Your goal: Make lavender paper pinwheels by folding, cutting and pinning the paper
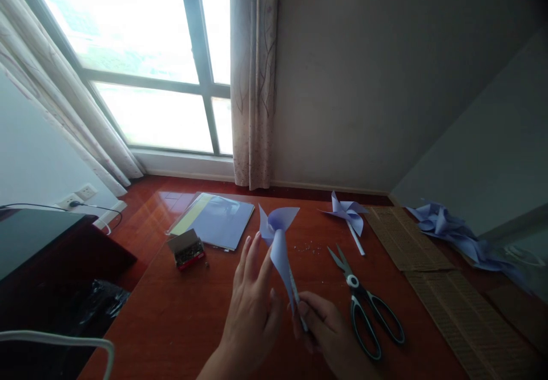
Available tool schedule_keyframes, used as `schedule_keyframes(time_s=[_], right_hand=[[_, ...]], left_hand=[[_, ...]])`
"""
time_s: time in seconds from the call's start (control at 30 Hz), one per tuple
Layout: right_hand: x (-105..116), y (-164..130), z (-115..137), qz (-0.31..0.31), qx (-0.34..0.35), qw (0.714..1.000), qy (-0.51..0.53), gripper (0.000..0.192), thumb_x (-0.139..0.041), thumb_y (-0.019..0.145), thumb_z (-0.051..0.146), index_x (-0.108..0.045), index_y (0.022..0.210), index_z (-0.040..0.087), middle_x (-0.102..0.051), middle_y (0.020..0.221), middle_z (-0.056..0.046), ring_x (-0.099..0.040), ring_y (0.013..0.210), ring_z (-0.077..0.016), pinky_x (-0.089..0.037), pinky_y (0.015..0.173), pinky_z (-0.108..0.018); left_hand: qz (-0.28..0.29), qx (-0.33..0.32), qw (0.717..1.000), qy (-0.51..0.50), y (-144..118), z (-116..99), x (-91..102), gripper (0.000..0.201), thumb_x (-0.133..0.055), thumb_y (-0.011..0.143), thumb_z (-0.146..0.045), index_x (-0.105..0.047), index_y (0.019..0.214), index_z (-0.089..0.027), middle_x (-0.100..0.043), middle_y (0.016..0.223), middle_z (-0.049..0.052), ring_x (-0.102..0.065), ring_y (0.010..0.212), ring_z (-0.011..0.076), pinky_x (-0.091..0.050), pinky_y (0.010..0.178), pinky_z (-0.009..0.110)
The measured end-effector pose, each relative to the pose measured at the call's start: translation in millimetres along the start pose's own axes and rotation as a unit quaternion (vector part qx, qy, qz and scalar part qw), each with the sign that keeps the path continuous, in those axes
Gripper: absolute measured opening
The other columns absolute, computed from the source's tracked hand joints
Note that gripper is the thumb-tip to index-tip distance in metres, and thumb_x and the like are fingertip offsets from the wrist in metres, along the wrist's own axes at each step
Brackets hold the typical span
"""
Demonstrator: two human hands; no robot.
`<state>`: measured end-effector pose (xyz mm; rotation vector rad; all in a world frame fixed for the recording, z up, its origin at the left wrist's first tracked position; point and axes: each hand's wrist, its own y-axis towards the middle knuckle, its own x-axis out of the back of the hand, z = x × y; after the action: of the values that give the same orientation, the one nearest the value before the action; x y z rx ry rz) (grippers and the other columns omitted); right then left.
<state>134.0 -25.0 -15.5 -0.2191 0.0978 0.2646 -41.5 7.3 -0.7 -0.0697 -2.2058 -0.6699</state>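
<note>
- Head view shows 1 paper pinwheel [277, 237] held above the desk [180, 317], near its front edge and in front of the person.
- Right hand [325, 328]: grip closed on the thin white stick [297, 300] of the pinwheel, pinched low on the shaft.
- Left hand [252, 306]: fingers extended and loosely spread, the fingertips touching the lower blade; this grip is wide and clamps nothing.
- Handling judgement: the pinwheel is thin lilac paper, so it is very light, soft and easily creased. The stick is the stiff part and the proper hold point. Blades should be touched only at the edges, with light pressure.
- The joint between blades and stick is likely the weak point; whether it is pinned cannot be told.
- Scissors [368, 306] lie open on the desk just to the right of the right hand, blades pointing away from the person.
- A second pinwheel [349, 214] lies farther back on the right.
- Small loose pins [307, 248] are scattered behind the held pinwheel; a small open box [186, 250] sits to the left, near a paper stack [218, 220].
- Corrugated cardboard strips [432, 271] and a heap of finished pinwheels [458, 234] occupy the right side.
- Obstruction judgement: the scissors and the loose pins are the nearest hazards if the pinwheel is lowered.
</note>
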Motion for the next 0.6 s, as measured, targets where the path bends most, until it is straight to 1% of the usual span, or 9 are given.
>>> schedule_keyframes(time_s=[0.17,0.3,0.43,0.6], right_hand=[[-1.0,-0.1,2.0,0.006,0.003,1.0,-0.029,0.051,-0.05,0.098,0.063,-0.058,0.078,0.016,-0.053,0.064,0.002,-0.043,0.053,-0.0083,-0.03,0.05,-0.022],[-1.2,1.3,0.8,0.01,0.002,1.0,-0.029,0.052,-0.049,0.097,0.066,-0.06,0.082,0.017,-0.056,0.068,0.0,-0.047,0.057,-0.0098,-0.032,0.053,-0.023],[-0.7,2.1,-1.4,-0.001,0.01,0.999,-0.054,0.054,-0.049,0.096,0.068,-0.064,0.087,0.017,-0.06,0.071,-0.001,-0.051,0.061,-0.0113,-0.035,0.059,-0.024],[1.8,7.6,-5.6,-0.006,0.027,0.997,-0.071,0.059,-0.047,0.094,0.072,-0.063,0.082,0.017,-0.058,0.068,-0.001,-0.05,0.058,-0.0113,-0.035,0.057,-0.024]], left_hand=[[-0.011,-0.01,1.0,-0.003,-0.6,-0.7,1.1,0.085,-0.044,0.089,-0.004,-0.014,0.164,-0.032,-0.006,0.173,0.01,-0.007,0.16,0.0354,-0.031,0.121,0.064],[-0.028,-0.022,0.999,-0.005,0.4,-2.4,4.3,0.082,-0.045,0.089,-0.005,-0.021,0.162,-0.033,-0.003,0.174,0.009,-0.008,0.16,0.0376,-0.035,0.119,0.064],[-0.053,-0.027,0.998,0.018,1.1,-3.6,7.8,0.082,-0.047,0.089,-0.006,-0.023,0.162,-0.034,0.0,0.174,0.009,-0.007,0.159,0.0397,-0.038,0.116,0.064],[-0.07,-0.04,0.996,0.046,1.8,-0.5,8.4,0.085,-0.05,0.087,-0.005,-0.026,0.161,-0.037,-0.001,0.174,0.009,-0.011,0.158,0.0422,-0.041,0.113,0.067]])
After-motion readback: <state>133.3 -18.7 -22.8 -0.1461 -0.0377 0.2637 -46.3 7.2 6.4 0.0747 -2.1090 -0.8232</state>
